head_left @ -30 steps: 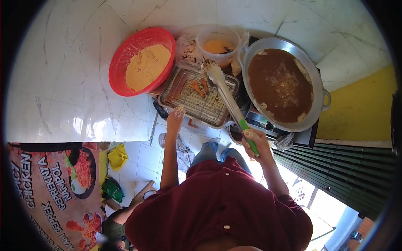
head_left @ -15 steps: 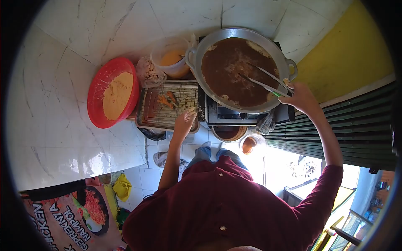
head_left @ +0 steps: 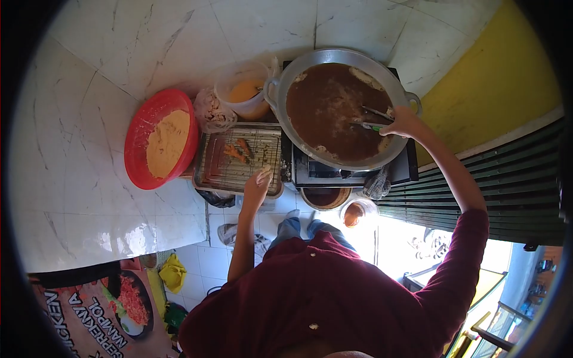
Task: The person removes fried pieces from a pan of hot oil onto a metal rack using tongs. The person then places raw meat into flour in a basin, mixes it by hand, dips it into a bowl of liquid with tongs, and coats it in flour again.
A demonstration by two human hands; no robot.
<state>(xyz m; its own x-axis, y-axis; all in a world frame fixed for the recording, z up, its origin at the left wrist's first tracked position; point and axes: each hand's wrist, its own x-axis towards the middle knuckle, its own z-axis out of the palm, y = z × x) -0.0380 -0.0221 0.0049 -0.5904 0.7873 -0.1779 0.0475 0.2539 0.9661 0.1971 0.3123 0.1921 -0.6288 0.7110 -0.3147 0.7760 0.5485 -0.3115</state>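
Observation:
My right hand point(head_left: 403, 123) is closed round metal tongs point(head_left: 375, 117) with a green part near the grip. Their tips reach into the brown oil point(head_left: 331, 110) in a large wide metal wok point(head_left: 285, 119) with two loop handles. My left hand point(head_left: 256, 188) hovers at the front edge of a wire rack point(head_left: 215, 161) in a tray, its fingers drawn together. Pale matter shows at its fingertips; whether it is a held piece or a coating, I cannot make out. A few orange-brown fried pieces point(head_left: 237, 152) lie on the rack.
A red basin point(head_left: 136, 134) of pale flour stands left of the rack. Behind the rack are a clear tub point(head_left: 224, 77) of orange liquid and a plastic bag point(head_left: 210, 113) of pale pieces. The stove point(head_left: 388, 173) holds the wok; buckets point(head_left: 325, 198) stand below.
My right hand has moved left and over the wok's rim, and the tongs lie lower and deeper in the oil. My left hand stays by the rack. The whole view has shifted slightly.

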